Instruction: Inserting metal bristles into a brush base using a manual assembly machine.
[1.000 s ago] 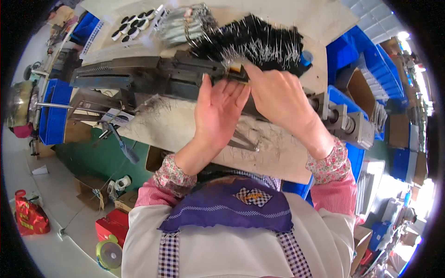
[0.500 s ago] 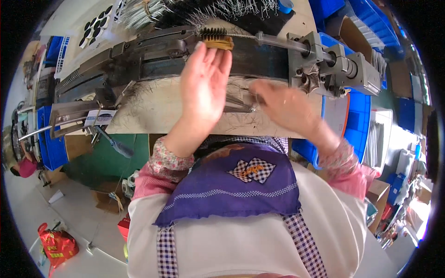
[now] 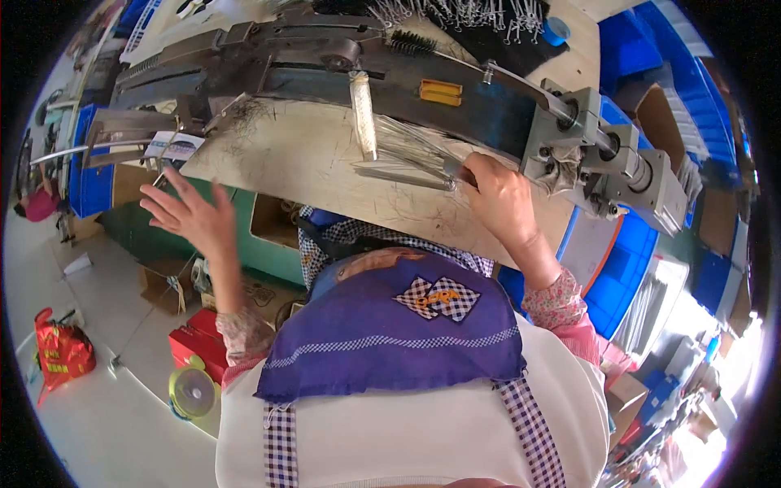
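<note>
My left hand (image 3: 195, 218) is off the table's front edge on the left, fingers spread and holding nothing. It is nearest a small card (image 3: 173, 146) on a metal bracket. My right hand (image 3: 503, 202) rests at the table's right side, thumb and fingers pinched at the looped end of the thin metal wires (image 3: 411, 150). How many wires it grips is hidden. Behind them a black bristle brush (image 3: 412, 42) is mounted on a rod along the machine. A yellow block (image 3: 441, 92) lies on the dark machine bed. Left of the wires, a wrapped lever handle (image 3: 363, 115) points toward me.
At the right end stands the grey metal drive unit (image 3: 602, 150) with its shafts. Finished-looking twisted wire pieces (image 3: 472, 15) lie at the back beside a blue round cap (image 3: 556, 32). Bristle scraps litter the wooden tabletop (image 3: 301, 150). Blue bins (image 3: 622, 268) stand right.
My left hand has left the yellow block and swung down to the left, opening wide. My right hand, blurred before, is at the wire ends. The whole view has shifted and tilted.
</note>
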Action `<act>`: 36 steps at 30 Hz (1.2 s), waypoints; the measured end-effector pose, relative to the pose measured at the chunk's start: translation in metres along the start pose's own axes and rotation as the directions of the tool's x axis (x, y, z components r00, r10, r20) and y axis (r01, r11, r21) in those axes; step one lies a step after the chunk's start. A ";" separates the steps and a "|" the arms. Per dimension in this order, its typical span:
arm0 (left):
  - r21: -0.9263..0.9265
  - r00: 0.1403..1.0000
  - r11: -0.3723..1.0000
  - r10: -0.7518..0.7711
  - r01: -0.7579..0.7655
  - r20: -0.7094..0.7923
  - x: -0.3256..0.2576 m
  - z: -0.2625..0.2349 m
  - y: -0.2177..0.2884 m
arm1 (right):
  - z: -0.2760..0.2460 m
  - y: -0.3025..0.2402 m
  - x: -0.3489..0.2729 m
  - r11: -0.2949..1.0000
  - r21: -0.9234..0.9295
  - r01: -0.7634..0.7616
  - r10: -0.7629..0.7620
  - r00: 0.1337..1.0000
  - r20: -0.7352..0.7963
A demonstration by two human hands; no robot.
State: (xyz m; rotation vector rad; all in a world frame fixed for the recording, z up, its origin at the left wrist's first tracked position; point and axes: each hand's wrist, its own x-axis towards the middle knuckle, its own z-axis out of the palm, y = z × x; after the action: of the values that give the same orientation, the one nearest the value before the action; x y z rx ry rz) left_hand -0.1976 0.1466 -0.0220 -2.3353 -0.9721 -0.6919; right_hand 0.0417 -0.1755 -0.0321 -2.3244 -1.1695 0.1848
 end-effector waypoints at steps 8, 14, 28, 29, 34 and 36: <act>-0.027 0.722 0.792 -0.541 0.609 0.431 -0.041 0.037 -0.147 | -0.016 -0.011 -0.002 0.995 0.049 -0.090 0.094 0.991 -0.091; -0.063 0.971 0.979 -0.181 0.193 0.154 -0.036 0.028 -0.032 | -0.067 -0.023 -0.015 0.960 0.234 -0.153 0.241 0.874 -0.421; -0.891 0.783 -0.087 0.520 0.446 0.341 0.043 -0.041 0.099 | -0.106 -0.038 0.063 0.978 -0.014 0.210 -0.202 0.915 -0.349; -0.974 0.873 -0.058 0.458 0.220 0.170 0.033 -0.027 0.110 | -0.099 -0.034 0.071 0.960 -0.061 0.274 -0.278 0.901 -0.333; -0.585 0.725 -0.433 0.482 0.686 0.493 0.026 -0.083 0.168 | -0.074 -0.041 0.096 0.876 -0.263 0.404 -0.462 0.860 -0.219; -0.050 0.476 -0.534 0.702 0.844 0.529 0.052 -0.108 0.167 | -0.076 -0.039 0.102 0.869 -0.314 0.383 -0.440 0.889 -0.131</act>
State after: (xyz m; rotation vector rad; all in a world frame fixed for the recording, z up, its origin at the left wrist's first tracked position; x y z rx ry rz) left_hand -0.0684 0.0021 0.0465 -5.0361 -2.0281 -0.0974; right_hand 0.1031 -0.1066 0.0636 -2.1864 -1.6392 -0.3857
